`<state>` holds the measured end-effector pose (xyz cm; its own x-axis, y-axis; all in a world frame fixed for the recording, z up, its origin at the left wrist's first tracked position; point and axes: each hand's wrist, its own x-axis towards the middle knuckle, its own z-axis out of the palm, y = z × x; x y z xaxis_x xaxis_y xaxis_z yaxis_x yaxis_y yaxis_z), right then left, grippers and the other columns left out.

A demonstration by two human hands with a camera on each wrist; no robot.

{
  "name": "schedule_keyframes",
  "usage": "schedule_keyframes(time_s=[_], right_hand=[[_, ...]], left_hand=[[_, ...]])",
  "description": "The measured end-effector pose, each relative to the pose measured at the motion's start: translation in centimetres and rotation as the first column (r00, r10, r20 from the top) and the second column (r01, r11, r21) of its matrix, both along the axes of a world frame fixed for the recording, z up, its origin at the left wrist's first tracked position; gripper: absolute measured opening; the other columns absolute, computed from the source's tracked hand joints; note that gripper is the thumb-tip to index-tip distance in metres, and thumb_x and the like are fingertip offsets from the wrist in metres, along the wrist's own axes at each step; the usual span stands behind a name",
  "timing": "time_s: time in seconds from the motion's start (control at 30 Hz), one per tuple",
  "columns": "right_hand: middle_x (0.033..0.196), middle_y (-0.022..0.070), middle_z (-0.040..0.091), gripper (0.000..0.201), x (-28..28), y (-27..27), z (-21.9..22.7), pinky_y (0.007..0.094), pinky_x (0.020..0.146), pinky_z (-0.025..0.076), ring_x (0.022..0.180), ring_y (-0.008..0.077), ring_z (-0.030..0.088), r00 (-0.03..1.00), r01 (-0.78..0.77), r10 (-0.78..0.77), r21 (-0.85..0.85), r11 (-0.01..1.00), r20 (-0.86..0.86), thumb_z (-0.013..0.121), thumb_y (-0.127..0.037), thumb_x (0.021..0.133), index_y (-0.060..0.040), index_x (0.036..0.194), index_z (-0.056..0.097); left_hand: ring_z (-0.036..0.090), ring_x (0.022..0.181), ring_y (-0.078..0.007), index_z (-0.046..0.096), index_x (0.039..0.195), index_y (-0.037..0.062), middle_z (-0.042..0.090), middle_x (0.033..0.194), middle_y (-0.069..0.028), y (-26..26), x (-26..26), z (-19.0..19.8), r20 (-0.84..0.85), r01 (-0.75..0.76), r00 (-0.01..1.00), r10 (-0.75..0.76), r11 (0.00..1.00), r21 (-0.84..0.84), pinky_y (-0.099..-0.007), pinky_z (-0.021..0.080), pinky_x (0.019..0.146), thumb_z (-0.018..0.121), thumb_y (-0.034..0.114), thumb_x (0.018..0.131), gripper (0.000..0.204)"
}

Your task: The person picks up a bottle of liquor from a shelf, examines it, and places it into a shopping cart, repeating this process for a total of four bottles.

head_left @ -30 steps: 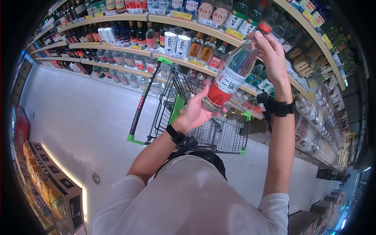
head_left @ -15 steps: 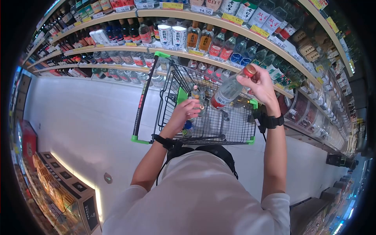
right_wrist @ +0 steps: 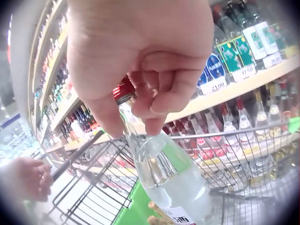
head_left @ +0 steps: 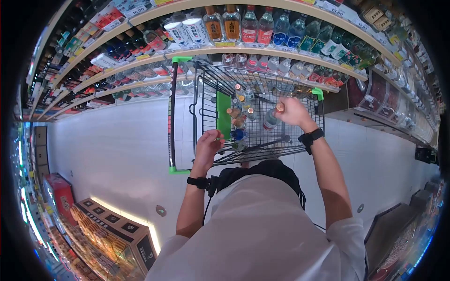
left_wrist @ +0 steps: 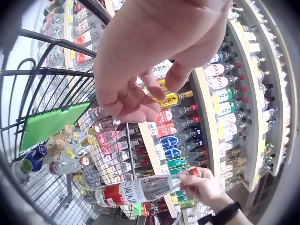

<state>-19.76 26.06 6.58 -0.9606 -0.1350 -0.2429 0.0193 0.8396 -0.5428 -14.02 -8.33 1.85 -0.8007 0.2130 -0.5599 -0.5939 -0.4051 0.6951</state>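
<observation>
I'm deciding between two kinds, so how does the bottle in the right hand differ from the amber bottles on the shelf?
Color: the held bottle is clear, while the amber bottles look orange-brown.
Label: the held bottle's is red and white; the amber bottles show dark characters on orange.
Support: the right hand grips the held bottle near its cap; the amber bottles stand on the shelf.
Shared: both are capped.

A black wire shopping cart (head_left: 260, 140) stands on the pale tiled floor (head_left: 126, 129), a cluster of bottles (head_left: 239, 123) on its mesh bottom beside a green panel (head_left: 224, 114). A round marker (head_left: 161, 210) also lies on the floor. Beyond the cart, a shelf (head_left: 253, 50) carries white bottles (head_left: 193, 31), amber bottles (head_left: 222, 25), then red-, blue- and green-labelled ones; more bottles line the lower shelf (head_left: 332, 87).
</observation>
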Motion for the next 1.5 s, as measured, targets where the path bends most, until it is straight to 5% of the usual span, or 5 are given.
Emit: schedule_keyframes(time_s=[0.33, 0.67, 0.97, 1.17, 1.5], right_hand=[[0.088, 0.0151, 0.07, 0.027, 2.0, -0.4, -12.6, 0.0466, 0.081, 0.055, 0.088, 0.0381, 0.067, 0.979, 0.045, -0.054, 0.049, 0.998, 0.196, 0.074, -0.027, 0.072, -0.0081, 0.089, 0.068], [0.092, 0.0148, 0.07, 0.021, 3.1, -2.5, -26.7, 0.0493, 0.076, 0.054, 0.088, 0.0381, 0.067, 0.968, 0.228, -0.228, 0.016, 0.974, 0.101, 0.07, -0.025, 0.076, -0.0113, 0.092, 0.068], [0.093, 0.0148, 0.069, 0.016, 2.8, -5.7, -30.4, 0.0488, 0.078, 0.053, 0.093, 0.036, 0.066, 0.957, 0.276, -0.264, -0.103, 0.956, 0.119, 0.066, -0.013, 0.077, -0.0094, 0.093, 0.068], [0.094, 0.0142, 0.07, 0.015, 1.9, -8.1, -33.2, 0.0485, 0.076, 0.054, 0.091, 0.0363, 0.067, 0.95, 0.294, -0.288, -0.036, 0.955, 0.123, 0.064, -0.01, 0.079, -0.013, 0.093, 0.069], [0.095, 0.0157, 0.07, 0.034, 1.9, -9.0, -30.7, 0.0493, 0.074, 0.055, 0.089, 0.0376, 0.068, 0.927, 0.338, -0.316, -0.082, 0.938, 0.203, 0.059, -0.009, 0.085, -0.0151, 0.118, 0.062]], left_hand=[[0.06, 0.084, -0.0186, 0.059, 0.1, 0.0055, 0.061, 0.098, -0.0067, 1.1, -1.6, 2.0, 0.037, 0.041, 0.999, -0.037, 0.995, -0.095, -0.0321, 0.049, 0.078, 0.056, 0.021, 0.1, 0.016], [0.065, 0.086, -0.0174, 0.059, 0.106, 0.004, 0.065, 0.098, -0.0074, 1.8, -1.9, 0.4, 0.122, 0.163, 0.983, -0.14, 0.966, -0.199, -0.03, 0.053, 0.078, 0.055, 0.019, 0.101, 0.016], [0.064, 0.085, -0.0164, 0.06, 0.102, 0.0063, 0.065, 0.095, -0.0049, 1.1, -1.0, 0.2, 0.124, 0.164, 0.983, -0.134, 0.948, -0.272, -0.0299, 0.05, 0.079, 0.056, 0.02, 0.101, 0.014], [0.065, 0.084, -0.016, 0.062, 0.103, 0.0062, 0.065, 0.094, -0.0049, 0.9, -1.0, 0.2, 0.162, 0.135, 0.982, -0.092, 0.95, -0.281, -0.0298, 0.051, 0.077, 0.057, 0.017, 0.1, 0.012], [0.063, 0.086, -0.0188, 0.061, 0.103, 0.0048, 0.064, 0.096, -0.0072, 1.4, -1.3, -1.0, 0.16, 0.194, 0.974, -0.159, 0.952, -0.237, -0.0326, 0.05, 0.079, 0.056, 0.019, 0.101, 0.015]])
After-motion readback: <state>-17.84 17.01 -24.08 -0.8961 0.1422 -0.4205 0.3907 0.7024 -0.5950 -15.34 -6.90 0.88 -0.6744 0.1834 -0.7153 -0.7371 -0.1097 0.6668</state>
